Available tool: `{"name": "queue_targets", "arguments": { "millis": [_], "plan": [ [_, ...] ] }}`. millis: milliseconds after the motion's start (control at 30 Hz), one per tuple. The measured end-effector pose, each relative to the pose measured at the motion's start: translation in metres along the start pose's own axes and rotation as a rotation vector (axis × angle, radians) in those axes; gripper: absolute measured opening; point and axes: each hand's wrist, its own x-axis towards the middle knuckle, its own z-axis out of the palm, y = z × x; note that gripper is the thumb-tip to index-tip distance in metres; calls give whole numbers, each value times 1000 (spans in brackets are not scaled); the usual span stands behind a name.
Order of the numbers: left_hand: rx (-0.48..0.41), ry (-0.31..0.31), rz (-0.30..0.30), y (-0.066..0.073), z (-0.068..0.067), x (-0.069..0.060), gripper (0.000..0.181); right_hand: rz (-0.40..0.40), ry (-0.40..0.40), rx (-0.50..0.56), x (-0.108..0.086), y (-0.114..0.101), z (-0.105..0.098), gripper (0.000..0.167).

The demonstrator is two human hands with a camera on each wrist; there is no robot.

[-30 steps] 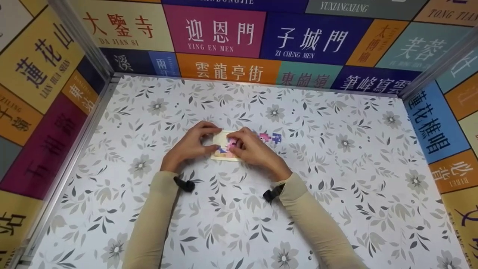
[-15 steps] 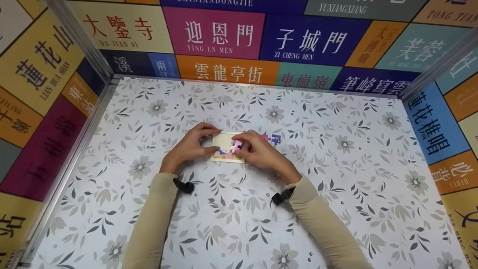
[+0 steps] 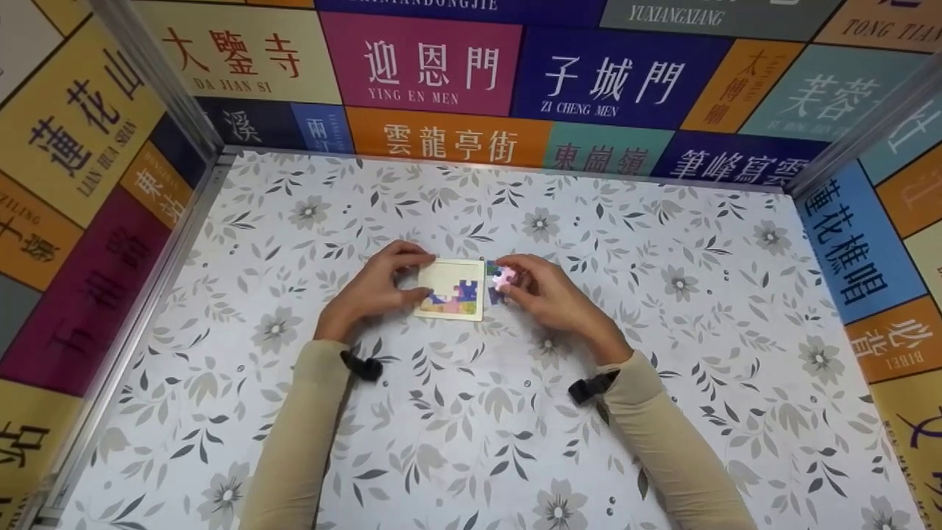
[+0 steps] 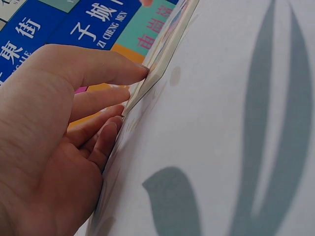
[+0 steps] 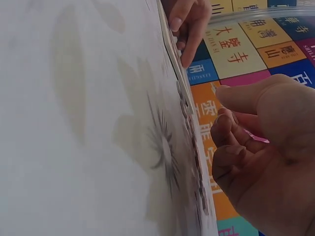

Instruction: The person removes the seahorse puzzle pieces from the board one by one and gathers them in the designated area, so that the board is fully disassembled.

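A small square jigsaw tray [image 3: 446,274] with a pale base lies flat on the table. Joined purple, pink and yellow pieces [image 3: 450,303] fill its lower and right parts. My left hand [image 3: 378,285] holds the tray's left side, thumb near the lower left corner and fingers at the top corner; the left wrist view shows a finger on the tray's edge [image 4: 165,66]. Just right of the tray, my right hand [image 3: 563,298] pinches a pink puzzle piece [image 3: 504,277] between thumb and fingers. Darker pieces [image 3: 491,296] show partly beneath it; my hand hides others.
White tablecloth [image 3: 456,442] with grey flowers and leaves covers the table around the tray. Colourful panels with lettering [image 3: 434,70] stand along the back and both sides. Dark straps [image 3: 362,365] sit at both wrists.
My right hand has lifted the pink piece off the tray area and carried it right, past the tray's edge, uncovering the purple pieces there. My left hand stays on the tray.
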Motion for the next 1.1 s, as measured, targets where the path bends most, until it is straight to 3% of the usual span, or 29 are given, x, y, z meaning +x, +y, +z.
{"name": "queue_targets", "arguments": {
  "millis": [333,633,900,1100],
  "plan": [
    [-13,2,17,1,-1,-1,58,84,-29,-31,-14,14,-18,45],
    [-6,7,41,-1,-1,1,57,52,-97,-91,-16,14,-21,45],
    [9,9,38,-1,0,0,56,70,-142,-117,-19,14,-25,41],
    [-3,11,42,0,1,-1,56,46,-152,-131,-19,14,-28,52]
  ]
}}
